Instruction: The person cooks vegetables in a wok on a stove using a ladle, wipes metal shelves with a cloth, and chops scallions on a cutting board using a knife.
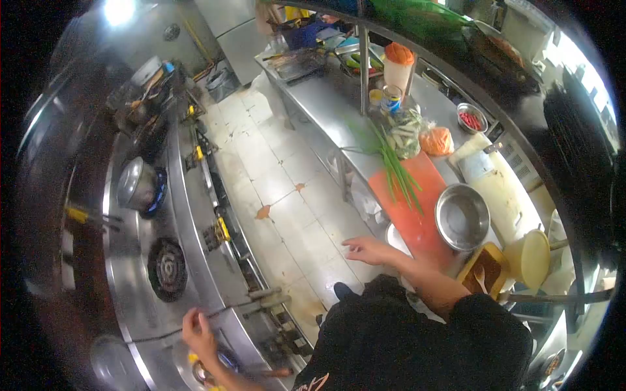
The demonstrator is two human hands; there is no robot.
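My left hand (199, 333) hovers above the stove at the lower left, fingers loosely bent with a gap at the thumb, and I see nothing in it. Just below it, partly hidden by my forearm, a pan (201, 373) sits over a blue flame. A clear round lid (117, 362) lies to its left. Over the floor between stove and counter, my right hand (366, 250) is empty, its fingers slightly bent and apart. Nearest to that hand is the orange cutting board (417, 195), with green onions (394, 166) lying across its far end.
A metal pot (137, 184) stands on a lit burner; another burner (167, 268) is bare. The counter holds a steel bowl (462, 217), bagged vegetables (405, 135), a bag of orange shreds (436, 141), a cleaver (482, 159) and red chillies (471, 120). An overhead shelf (450, 26) borders the counter.
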